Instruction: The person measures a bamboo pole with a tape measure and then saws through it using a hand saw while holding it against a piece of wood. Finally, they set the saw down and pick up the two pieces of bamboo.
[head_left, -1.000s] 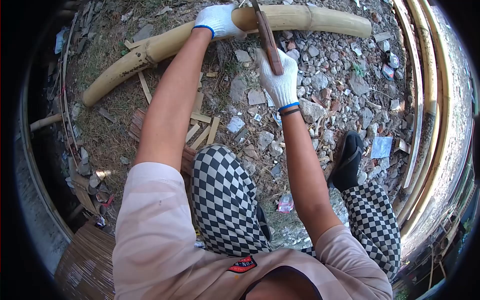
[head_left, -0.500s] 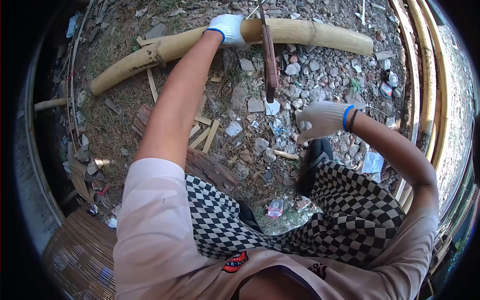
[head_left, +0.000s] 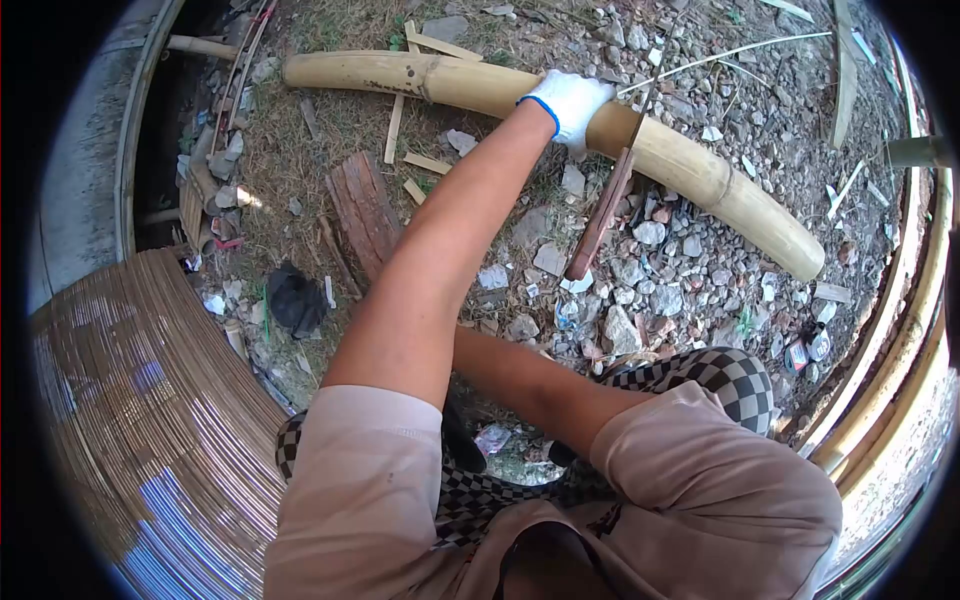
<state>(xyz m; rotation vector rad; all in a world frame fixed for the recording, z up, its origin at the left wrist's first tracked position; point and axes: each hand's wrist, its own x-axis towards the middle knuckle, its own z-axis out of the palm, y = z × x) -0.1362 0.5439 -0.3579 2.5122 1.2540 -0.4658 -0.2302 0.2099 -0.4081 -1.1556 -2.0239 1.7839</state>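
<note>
A thick, curved bamboo pole [head_left: 480, 88] lies across the ground ahead of me. My left hand [head_left: 575, 105], in a white knit glove with a blue cuff, is closed over it near the middle. Just right of that hand, a saw-like tool [head_left: 605, 215] with a thin dark blade and a reddish-brown wooden handle stands edge-on across the bamboo, its handle pointing toward me. No hand is on this handle. My right forearm [head_left: 530, 385] reaches leftward beneath my left arm, which hides the right hand.
Stones and rubble [head_left: 650, 235] cover the ground right of centre. A bark-covered plank [head_left: 365, 210], thin wood strips and a black cloth-like bundle [head_left: 296, 300] lie left. A slatted bamboo mat [head_left: 150, 400] fills the lower left; long poles [head_left: 900, 350] run along the right.
My right hand has swung from the right side leftward under my left arm, out of sight. The view has shifted, so bamboo and tool appear farther right. My left hand keeps its hold.
</note>
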